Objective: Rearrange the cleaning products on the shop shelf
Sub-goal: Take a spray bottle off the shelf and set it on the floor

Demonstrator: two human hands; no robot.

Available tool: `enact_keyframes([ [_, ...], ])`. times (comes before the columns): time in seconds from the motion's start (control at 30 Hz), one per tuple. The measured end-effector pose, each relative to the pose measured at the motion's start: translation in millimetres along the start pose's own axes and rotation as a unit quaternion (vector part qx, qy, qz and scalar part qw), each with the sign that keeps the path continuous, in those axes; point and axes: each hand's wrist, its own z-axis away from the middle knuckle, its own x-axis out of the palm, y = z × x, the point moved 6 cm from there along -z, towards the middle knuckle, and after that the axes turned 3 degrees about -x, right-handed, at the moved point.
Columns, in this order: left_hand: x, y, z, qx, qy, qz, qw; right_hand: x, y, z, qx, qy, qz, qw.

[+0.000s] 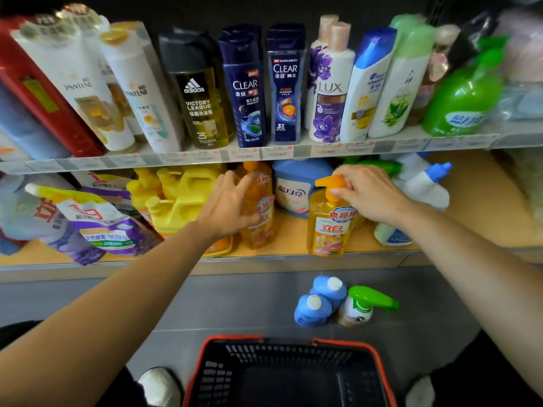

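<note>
On the lower shelf (288, 230) stand two orange dish-soap pump bottles. My right hand (367, 192) grips the orange pump head of the right bottle (329, 227), which stands upright at the shelf's front edge. My left hand (232, 201) wraps its fingers round the body of the left orange bottle (261, 218), further back. Behind them sits a blue detergent bottle (293, 189). Yellow jugs (182, 195) stand to the left, and purple and white refill pouches (97, 221) lean at the far left.
The upper shelf (264, 152) holds a row of shampoo and body-wash bottles. A white bottle with a blue cap (426, 186) lies right of my right hand. On the floor stand two blue bottles (320, 301), a green-trigger spray bottle (361, 306) and a black basket with an orange rim (291, 374).
</note>
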Motion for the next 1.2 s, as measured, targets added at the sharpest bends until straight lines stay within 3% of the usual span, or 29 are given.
enact_keyframes([
  [0.17, 15.3, -4.6, -1.9, -0.024, 0.041, -0.024, 0.999, 2.9, 3.6, -8.3, 0.0, 0.002, -0.012, 1.0],
  [0.37, 9.0, -3.6, -16.4, 0.043, 0.027, -0.094, 0.994, 20.8, 8.8, -18.5, 0.011, -0.03, -0.02, 0.999],
  [0.7, 9.5, -5.5, -11.7, 0.032, 0.156, -0.23, 0.96, 31.6, 10.9, -23.0, 0.045, -0.063, -0.053, 0.996],
  [0.83, 15.8, -1.1, -4.5, 0.006, 0.177, -0.196, 0.964, 36.0, 9.6, -20.4, 0.068, -0.076, -0.038, 0.994],
  [1.07, 27.1, 38.8, 16.3, 0.103, 0.173, -0.032, 0.979, 50.0, -16.9, -29.9, 0.051, -0.067, -0.078, 0.993],
  [1.2, 39.0, 42.5, 17.9, 0.019, 0.077, 0.136, 0.988, 68.0, -48.8, -37.1, 0.013, -0.072, -0.141, 0.987],
])
